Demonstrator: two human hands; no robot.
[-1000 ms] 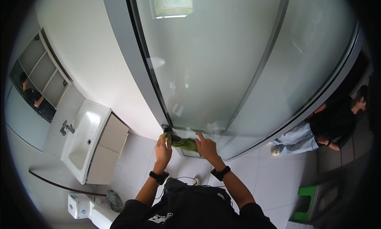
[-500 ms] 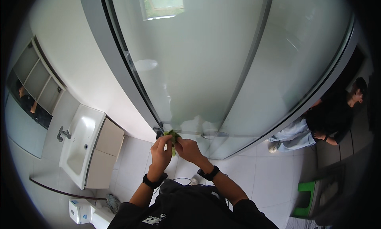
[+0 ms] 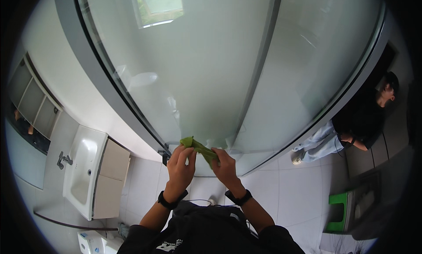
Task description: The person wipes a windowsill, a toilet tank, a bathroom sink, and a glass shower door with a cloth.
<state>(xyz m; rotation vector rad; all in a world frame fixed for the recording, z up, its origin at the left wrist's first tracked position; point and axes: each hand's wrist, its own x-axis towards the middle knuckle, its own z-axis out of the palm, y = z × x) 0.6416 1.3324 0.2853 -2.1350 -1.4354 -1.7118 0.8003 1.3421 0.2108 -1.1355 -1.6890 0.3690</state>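
Observation:
A green cloth (image 3: 203,151) is stretched between my two hands, in front of the lower part of a glass shower door (image 3: 206,78). My left hand (image 3: 179,166) pinches its left end, where a folded corner sticks up above the fingers. At the other end, my right hand (image 3: 225,167) grips the cloth between thumb and fingers. Each wrist wears a black band. Behind the cloth the grey-framed glass reflects a window and pale bathroom fixtures.
On the left a white washbasin (image 3: 82,170) with a grey tap (image 3: 63,160) tops a beige cabinet (image 3: 112,175). Part of a white toilet (image 3: 94,243) shows at lower left. A person (image 3: 360,122) stands at the right, above a green stool (image 3: 337,212).
My hands have moved apart and the bunched cloth is now drawn out between them. The view has shifted slightly, so the door and basin appear further left.

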